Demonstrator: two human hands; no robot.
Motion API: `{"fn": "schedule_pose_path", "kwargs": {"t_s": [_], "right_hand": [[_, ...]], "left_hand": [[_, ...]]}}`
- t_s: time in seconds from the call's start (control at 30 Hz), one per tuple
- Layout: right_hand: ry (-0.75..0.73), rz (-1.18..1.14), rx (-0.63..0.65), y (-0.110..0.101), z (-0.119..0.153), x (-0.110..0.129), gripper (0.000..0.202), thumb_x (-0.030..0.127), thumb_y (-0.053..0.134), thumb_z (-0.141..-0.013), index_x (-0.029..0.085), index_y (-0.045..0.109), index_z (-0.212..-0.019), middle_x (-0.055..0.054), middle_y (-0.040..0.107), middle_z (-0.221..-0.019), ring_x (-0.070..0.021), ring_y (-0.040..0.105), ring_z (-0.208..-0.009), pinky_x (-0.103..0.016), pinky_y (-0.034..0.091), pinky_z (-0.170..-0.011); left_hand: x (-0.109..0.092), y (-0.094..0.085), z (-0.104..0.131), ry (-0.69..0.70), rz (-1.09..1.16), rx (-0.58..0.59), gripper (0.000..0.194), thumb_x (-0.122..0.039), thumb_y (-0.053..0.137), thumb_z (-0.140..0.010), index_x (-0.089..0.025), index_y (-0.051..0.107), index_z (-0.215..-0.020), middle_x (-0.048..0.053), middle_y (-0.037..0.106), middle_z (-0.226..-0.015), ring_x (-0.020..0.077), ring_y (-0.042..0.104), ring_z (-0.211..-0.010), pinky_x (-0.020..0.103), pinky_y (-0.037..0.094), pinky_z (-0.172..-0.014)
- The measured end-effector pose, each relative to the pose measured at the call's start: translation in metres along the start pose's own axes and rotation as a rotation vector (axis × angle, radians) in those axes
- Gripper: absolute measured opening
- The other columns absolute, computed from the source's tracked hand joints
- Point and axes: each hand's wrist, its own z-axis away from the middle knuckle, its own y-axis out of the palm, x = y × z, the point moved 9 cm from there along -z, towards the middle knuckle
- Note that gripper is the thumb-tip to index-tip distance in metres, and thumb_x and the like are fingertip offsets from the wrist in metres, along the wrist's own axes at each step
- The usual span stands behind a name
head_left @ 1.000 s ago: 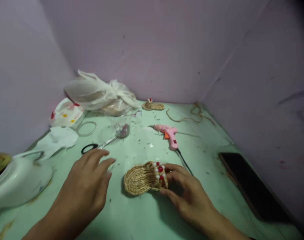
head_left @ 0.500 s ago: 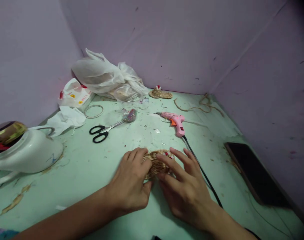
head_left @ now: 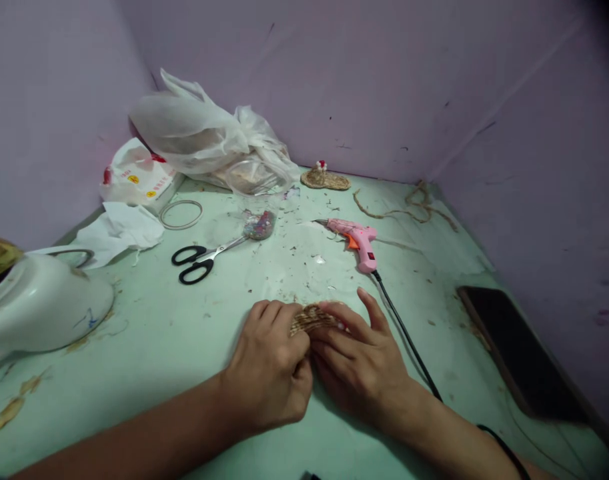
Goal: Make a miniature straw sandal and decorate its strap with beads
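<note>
A small woven twine slipper (head_left: 311, 319) is gripped between my two hands near the front of the green tabletop. My left hand (head_left: 274, 363) wraps its fingers round the slipper's left end, thumb curled in. Over the right end lie the fingers of my right hand (head_left: 361, 360), its index finger raised and the others on the slipper. Most of the slipper is covered; a few white beads peek out under the right fingers. A matching slipper (head_left: 327, 179) with red and white beads stands at the back by the wall.
A pink glue gun (head_left: 354, 240) lies beyond my right hand, its black cable running past the wrist. Scissors (head_left: 204, 257) touch a small bag of beads (head_left: 259, 225). A phone (head_left: 519, 353) is at right, a white jug (head_left: 44, 300) at left, plastic bags (head_left: 199, 133) behind, twine (head_left: 419, 207) back right.
My right fingers have closed down over the slipper, hiding the red beads seen before. My left thumb has curled in tighter, and the slipper looks tilted. The whole view has shifted slightly.
</note>
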Motion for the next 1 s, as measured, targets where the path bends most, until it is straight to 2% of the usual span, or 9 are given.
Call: {"fn": "schedule_pose_path", "kwargs": {"t_s": [0.23,0.37,0.47,0.53,0.6,0.7,0.77,0.83,1.0], "right_hand": [[0.003,-0.002,0.026,0.007,-0.003,-0.003,0.015,0.009,0.051,-0.077,0.016,0.063,-0.072,-0.001,0.071,-0.075,-0.0207,0.058,-0.101,-0.051,0.016,-0.111],[0.012,0.019,0.050,0.008,-0.005,-0.004,0.021,0.008,0.047,-0.080,0.018,0.062,-0.068,-0.001,0.071,-0.072,-0.0206,0.058,-0.101,-0.050,0.016,-0.111],[0.004,0.016,0.152,0.005,-0.007,-0.002,0.020,0.009,0.047,-0.080,0.018,0.064,-0.084,-0.001,0.072,-0.081,-0.0223,0.058,-0.104,-0.052,0.012,-0.111],[-0.013,0.022,0.138,-0.011,-0.008,0.004,0.022,0.010,0.050,-0.079,0.018,0.063,-0.095,-0.002,0.073,-0.092,-0.0239,0.056,-0.109,-0.055,0.014,-0.110],[-0.002,0.042,0.019,-0.036,-0.006,0.009,0.022,0.007,0.055,-0.076,0.019,0.064,-0.092,-0.001,0.074,-0.093,-0.0237,0.058,-0.105,-0.054,0.020,-0.108],[0.113,0.036,-0.106,-0.061,0.006,0.008,0.018,0.003,0.060,-0.073,0.018,0.064,-0.082,-0.001,0.073,-0.076,-0.0168,0.064,-0.076,-0.040,0.044,-0.091],[0.193,-0.031,-0.061,-0.056,0.018,0.006,0.017,0.004,0.056,-0.075,0.016,0.064,-0.084,-0.002,0.070,-0.070,-0.0129,0.061,-0.061,-0.027,0.051,-0.066],[0.241,-0.106,0.025,-0.042,0.028,0.005,0.021,0.004,0.050,-0.078,0.015,0.064,-0.089,-0.004,0.068,-0.070,-0.0126,0.061,-0.058,-0.022,0.049,-0.052],[0.311,-0.090,0.197,-0.007,0.046,0.005,0.018,0.016,0.050,-0.083,0.017,0.062,-0.096,-0.005,0.068,-0.078,-0.0159,0.063,-0.064,-0.023,0.050,-0.052]], "left_hand": [[0.003,0.002,-0.005,-0.046,-0.035,-0.054,0.007,-0.012,0.055,-0.061,-0.015,0.060,-0.064,0.013,0.061,-0.089,0.0271,0.053,-0.082,0.047,0.041,-0.075],[0.007,0.002,-0.005,-0.057,-0.034,0.007,0.014,-0.013,0.054,-0.064,-0.016,0.063,-0.074,0.013,0.061,-0.095,0.0282,0.053,-0.089,0.046,0.041,-0.078],[0.009,0.002,-0.003,-0.037,-0.003,0.077,0.022,-0.015,0.055,-0.067,-0.016,0.064,-0.088,0.012,0.061,-0.104,0.0276,0.053,-0.095,0.045,0.041,-0.082],[0.011,0.001,-0.001,-0.026,0.001,0.092,0.026,-0.015,0.055,-0.068,-0.016,0.063,-0.093,0.012,0.060,-0.109,0.0277,0.052,-0.100,0.045,0.040,-0.084],[0.009,-0.001,0.001,-0.013,-0.012,0.085,0.027,-0.014,0.056,-0.069,-0.016,0.062,-0.095,0.013,0.059,-0.115,0.0285,0.051,-0.104,0.046,0.039,-0.087],[0.004,-0.003,0.004,0.017,-0.029,0.046,0.023,-0.014,0.056,-0.071,-0.013,0.062,-0.093,0.016,0.058,-0.115,0.0297,0.051,-0.107,0.047,0.039,-0.088],[0.001,-0.005,0.005,0.037,-0.024,0.025,0.019,-0.016,0.056,-0.073,-0.013,0.061,-0.091,0.016,0.059,-0.113,0.0297,0.052,-0.104,0.047,0.040,-0.086],[0.000,-0.008,0.004,0.056,-0.007,0.005,0.017,-0.017,0.054,-0.077,-0.013,0.060,-0.092,0.016,0.060,-0.110,0.0287,0.054,-0.102,0.046,0.041,-0.084],[0.011,-0.023,0.002,0.000,0.036,-0.111,0.020,-0.013,0.046,-0.081,-0.015,0.056,-0.098,0.012,0.061,-0.103,0.0252,0.055,-0.098,0.045,0.043,-0.082]]}}
